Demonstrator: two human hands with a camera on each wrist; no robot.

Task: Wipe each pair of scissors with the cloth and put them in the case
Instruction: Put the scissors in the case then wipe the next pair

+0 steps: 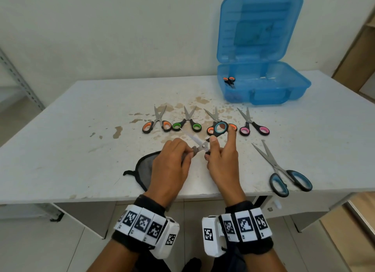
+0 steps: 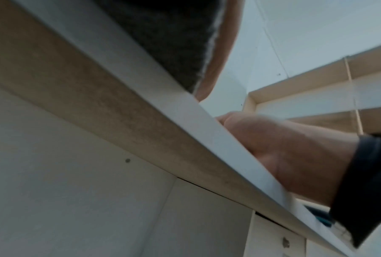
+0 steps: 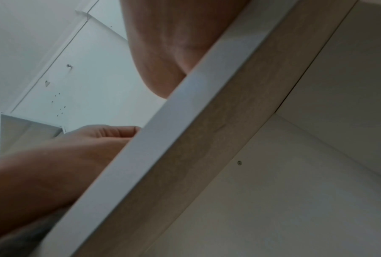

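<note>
In the head view my right hand (image 1: pixel 211 150) grips a pair of scissors with a black, blue-lined handle (image 1: pixel 221 127), its blades pointing left. My left hand (image 1: pixel 189 152) pinches a fold of the grey cloth (image 1: pixel 145 168) round the blades near the pivot; the rest of the cloth lies on the table under that hand. The open blue case (image 1: pixel 261 89) stands at the back right with one orange-handled pair (image 1: pixel 229 81) inside. Both wrist views look up from below the table edge; the fingers are hidden there.
Several small scissors lie in a row mid-table: orange (image 1: pixel 157 123), green (image 1: pixel 187 122), another orange (image 1: pixel 213 115) partly behind the held pair, and pink (image 1: pixel 253 125). A large blue-handled pair (image 1: pixel 284 174) lies open by the front right edge of the stained white table (image 1: pixel 81 129).
</note>
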